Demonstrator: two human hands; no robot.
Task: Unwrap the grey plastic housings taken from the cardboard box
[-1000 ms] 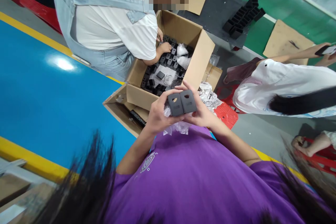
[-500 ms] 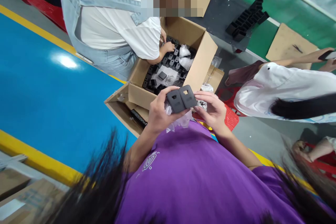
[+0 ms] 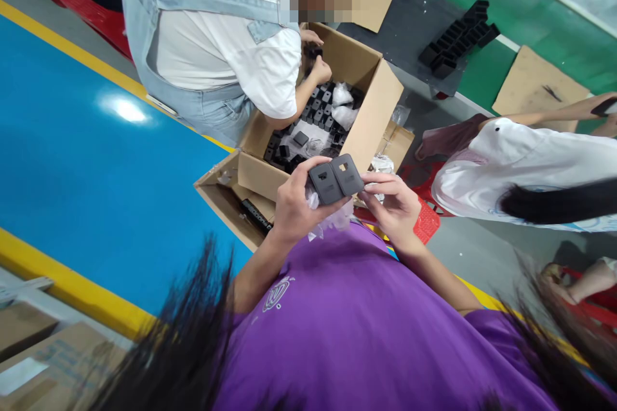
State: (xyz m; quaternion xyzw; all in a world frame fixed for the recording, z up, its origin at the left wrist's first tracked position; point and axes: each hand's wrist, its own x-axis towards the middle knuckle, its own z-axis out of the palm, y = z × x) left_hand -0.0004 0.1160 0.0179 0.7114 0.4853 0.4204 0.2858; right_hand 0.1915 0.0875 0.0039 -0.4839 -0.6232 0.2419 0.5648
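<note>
My left hand (image 3: 293, 205) grips two dark grey plastic parts (image 3: 336, 178) held side by side, along with a crumpled clear plastic bag (image 3: 330, 221) bunched under them. My right hand (image 3: 394, 204) is just right of the parts, fingers curled, its fingertips touching the right part's lower edge and the bag. Both hands are held in front of my purple shirt, above the near flap of an open cardboard box (image 3: 367, 117) that holds several black parts and small white bags.
A person in a white shirt and denim overalls (image 3: 207, 32) reaches into the box from its far side. Another person in white (image 3: 520, 154) leans in at right. A red plastic stool (image 3: 427, 218) sits below my right hand. Black parts (image 3: 457, 42) lie stacked on a dark table.
My right hand let go of the parts' side and dropped slightly lower to the right. The left hand kept hold. The co-worker's hand lifted from the box's contents toward its back wall.
</note>
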